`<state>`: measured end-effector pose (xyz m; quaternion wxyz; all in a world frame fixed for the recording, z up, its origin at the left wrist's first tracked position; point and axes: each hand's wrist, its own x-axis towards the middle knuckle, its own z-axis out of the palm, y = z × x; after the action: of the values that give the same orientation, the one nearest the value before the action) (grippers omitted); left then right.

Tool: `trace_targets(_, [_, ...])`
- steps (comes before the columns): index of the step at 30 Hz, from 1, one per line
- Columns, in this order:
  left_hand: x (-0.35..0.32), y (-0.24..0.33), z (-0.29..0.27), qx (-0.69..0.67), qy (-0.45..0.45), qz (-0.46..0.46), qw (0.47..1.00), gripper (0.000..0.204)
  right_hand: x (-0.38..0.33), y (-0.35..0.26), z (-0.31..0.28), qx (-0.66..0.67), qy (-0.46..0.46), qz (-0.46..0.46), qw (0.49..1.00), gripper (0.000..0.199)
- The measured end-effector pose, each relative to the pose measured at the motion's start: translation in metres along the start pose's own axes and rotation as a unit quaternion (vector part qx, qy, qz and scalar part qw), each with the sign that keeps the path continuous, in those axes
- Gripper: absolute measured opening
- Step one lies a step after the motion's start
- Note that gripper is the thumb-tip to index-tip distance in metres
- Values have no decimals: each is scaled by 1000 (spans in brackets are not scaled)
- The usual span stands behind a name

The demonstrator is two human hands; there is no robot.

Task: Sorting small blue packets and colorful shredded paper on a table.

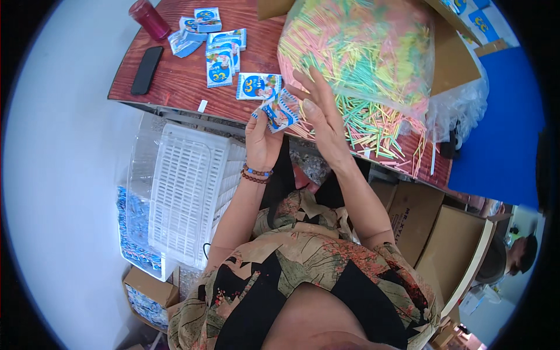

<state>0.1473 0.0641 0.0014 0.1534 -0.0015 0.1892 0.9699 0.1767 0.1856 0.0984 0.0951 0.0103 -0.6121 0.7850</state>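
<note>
My left hand (263,143) grips a small blue-and-white printed packet (281,115) at the table's front edge, thumb and fingers pinching its lower left end. Just right of it, my right hand (328,128) is open with fingers apart, holding nothing visible; its fingertips overlap the packet's right side in view, and I cannot tell if they touch. Another such packet (252,87) lies flat on the table just beyond. Loose thin sticks (373,131) in pink, yellow and green spread right of my right hand, below a large clear bag (356,52) full of them.
More packets (220,67) lie in overlapping piles on the red wood-grain table (181,81). A black phone (147,70) and a dark red jar (150,22) stand at left. Below are white plastic baskets (184,186) and cardboard boxes (417,216). A person (516,256) is at far right.
</note>
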Motion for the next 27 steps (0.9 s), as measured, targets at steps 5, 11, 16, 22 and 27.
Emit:
trace_targets(5, [6,11,6,-15,19,12,1000,25,14,3,6,-154,-25,12,988,40])
trace_targets(11, [14,30,4,78,5,61,995,25,42,13,5,-261,-102,40,959,24])
trace_targets(16, [25,48,-14,95,76,112,986,25,69,26,24,-271,-107,18,956,19])
trace_targets(22, [64,99,-17,170,137,212,952,30,157,64,51,-293,-118,10,949,20])
trace_targets(27, [90,116,-36,623,153,321,697,45,209,103,59,-403,-145,26,903,26])
